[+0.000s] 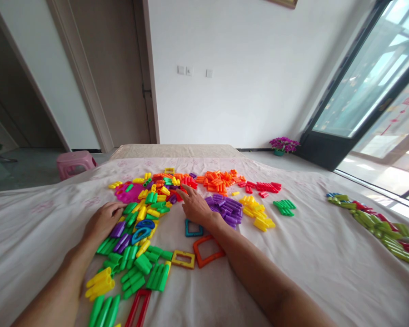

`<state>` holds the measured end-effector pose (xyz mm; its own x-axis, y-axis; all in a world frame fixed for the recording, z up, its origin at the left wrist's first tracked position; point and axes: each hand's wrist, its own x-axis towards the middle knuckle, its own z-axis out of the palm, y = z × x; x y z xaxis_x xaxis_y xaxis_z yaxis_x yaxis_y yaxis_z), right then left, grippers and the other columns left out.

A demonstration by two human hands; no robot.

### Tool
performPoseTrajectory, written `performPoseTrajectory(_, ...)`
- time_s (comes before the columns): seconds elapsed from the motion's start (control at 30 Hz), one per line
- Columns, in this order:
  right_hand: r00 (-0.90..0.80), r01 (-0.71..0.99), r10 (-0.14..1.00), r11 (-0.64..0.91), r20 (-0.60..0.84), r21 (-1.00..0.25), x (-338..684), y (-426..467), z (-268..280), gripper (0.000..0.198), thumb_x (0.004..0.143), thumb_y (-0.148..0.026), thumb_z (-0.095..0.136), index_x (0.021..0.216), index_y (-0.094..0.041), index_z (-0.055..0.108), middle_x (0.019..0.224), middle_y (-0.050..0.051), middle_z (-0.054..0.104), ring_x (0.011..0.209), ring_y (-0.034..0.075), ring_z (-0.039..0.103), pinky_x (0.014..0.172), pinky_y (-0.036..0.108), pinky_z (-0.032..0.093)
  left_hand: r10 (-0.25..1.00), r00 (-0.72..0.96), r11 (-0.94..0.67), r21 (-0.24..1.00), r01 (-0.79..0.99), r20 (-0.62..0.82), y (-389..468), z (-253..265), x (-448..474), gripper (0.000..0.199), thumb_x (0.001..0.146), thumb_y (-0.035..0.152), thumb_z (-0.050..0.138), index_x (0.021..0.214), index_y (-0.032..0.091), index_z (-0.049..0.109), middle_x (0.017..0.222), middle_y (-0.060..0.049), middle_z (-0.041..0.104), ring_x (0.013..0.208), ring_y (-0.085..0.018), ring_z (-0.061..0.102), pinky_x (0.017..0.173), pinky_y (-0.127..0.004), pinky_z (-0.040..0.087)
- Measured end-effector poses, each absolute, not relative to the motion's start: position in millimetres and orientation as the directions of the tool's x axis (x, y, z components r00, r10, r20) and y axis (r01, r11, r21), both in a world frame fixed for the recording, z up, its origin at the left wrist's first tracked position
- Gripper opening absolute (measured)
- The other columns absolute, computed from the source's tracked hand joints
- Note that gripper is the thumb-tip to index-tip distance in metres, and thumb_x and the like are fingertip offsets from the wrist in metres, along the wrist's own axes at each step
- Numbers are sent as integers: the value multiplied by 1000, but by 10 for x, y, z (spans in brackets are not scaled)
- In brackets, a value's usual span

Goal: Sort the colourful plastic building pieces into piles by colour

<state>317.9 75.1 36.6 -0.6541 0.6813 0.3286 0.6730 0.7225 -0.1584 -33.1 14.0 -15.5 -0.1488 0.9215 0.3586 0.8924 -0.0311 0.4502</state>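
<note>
Reaching left of the heaped purple plastic tubes (229, 208), the right hand (195, 204) extends loosely parted fingers near glossy red plastic tubes (190, 182); the left hand (102, 221), farther left, hides its grip. A dragging forearm (259, 272) might scatter the heap. Pale cloth (320, 236) gives room rightward, its far edge beyond.

Bare hands: 2, 1 left hand (104, 220) and 1 right hand (195, 205). The plastic tubes (133, 282) are too many and too overlapped to count, though their sorted heaps include 1 purple heap (226, 210) and 1 orange heap (221, 181). In view: 1 blue square frame (193, 235), 1 orange-red frame (209, 262), 1 red rectangular frame (144, 309), 2 yellow rectangular frames (183, 265), 2 blue arched pieces (145, 223), 1 pink stool (75, 157), 1 pot of magenta flowers (284, 144), 3 white wall plates (209, 73).
</note>
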Motion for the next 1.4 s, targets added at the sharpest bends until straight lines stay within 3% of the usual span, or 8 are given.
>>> performPoseTrajectory(0.13, -693, 681, 696, 718, 190, -144, 3160, 727, 380, 46, 90, -21, 52, 136, -23, 50, 140, 12, 45, 119, 24, 52, 97, 37, 47, 917, -147, -40, 451, 891, 371, 134, -150, -326, 39, 84, 41, 44, 100, 22, 74, 111, -7, 73, 106, -24, 66, 98, -35, 49)
performPoseTrajectory(0.33, -653, 706, 713, 695, 255, -135, 3143, 702, 401, 28, 93, -20, 48, 119, -22, 58, 122, 9, 53, 108, 22, 55, 91, 34, 49, 923, -139, -44, 458, 888, 358, 142, -168, -340, 42, 84, 43, 43, 102, 20, 74, 114, -9, 71, 109, -26, 65, 99, -37, 49)
performPoseTrajectory(0.5, -680, 675, 690, 722, 248, -154, 3117, 713, 342, 38, 89, -19, 53, 127, -20, 53, 136, 11, 47, 116, 22, 52, 96, 35, 46, 925, -144, -38, 463, 886, 351, 147, -171, -357, 42, 83, 44, 43, 101, 21, 73, 114, -9, 71, 109, -26, 65, 99, -38, 49)
performPoseTrajectory(0.67, -687, 678, 693, 719, 217, -150, 3105, 666, 345, 32, 93, -20, 47, 122, -25, 57, 119, 7, 57, 104, 20, 58, 86, 32, 49, 924, -143, -44, 472, 881, 354, 155, -178, -365, 41, 83, 43, 43, 100, 21, 73, 112, -9, 72, 108, -26, 65, 99, -38, 49)
performPoseTrajectory(0.83, -647, 684, 714, 698, 266, -210, 3164, 650, 552, 36, 81, -14, 56, 117, -21, 61, 110, 7, 64, 98, 20, 61, 83, 29, 49, 924, -139, -51, 475, 878, 356, 157, -187, -367, 40, 83, 43, 44, 100, 21, 73, 112, -10, 72, 108, -27, 65, 98, -38, 49)
performPoseTrajectory(1.03, -392, 778, 821, 537, 416, -326, 3732, 979, 943, 39, 86, -15, 52, 125, -18, 58, 122, 9, 62, 107, 19, 59, 90, 28, 46, 914, -149, -48, 468, 883, 377, 147, -188, -358, 39, 84, 44, 44, 99, 23, 74, 112, -8, 72, 107, -26, 66, 97, -38, 50)
performPoseTrajectory(1.2, 14, 909, 922, 149, 387, -390, 4514, 1308, 964, 46, 81, -12, 55, 126, -20, 61, 123, 10, 63, 108, 23, 60, 89, 32, 46, 921, -133, -60, 472, 880, 367, 154, -205, -370, 40, 85, 43, 44, 102, 22, 73, 114, -9, 71, 109, -26, 65, 100, -38, 48)
performPoseTrajectory(1.4, 425, 847, 755, -138, 498, -513, 5140, 1390, 793, 46, 83, -18, 54, 129, -15, 59, 132, 18, 54, 119, 30, 52, 97, 40, 43, 920, -151, -45, 478, 877, 362, 143, -170, -344, 39, 84, 43, 44, 100, 23, 74, 112, -8, 72, 108, -25, 65, 99, -37, 49)
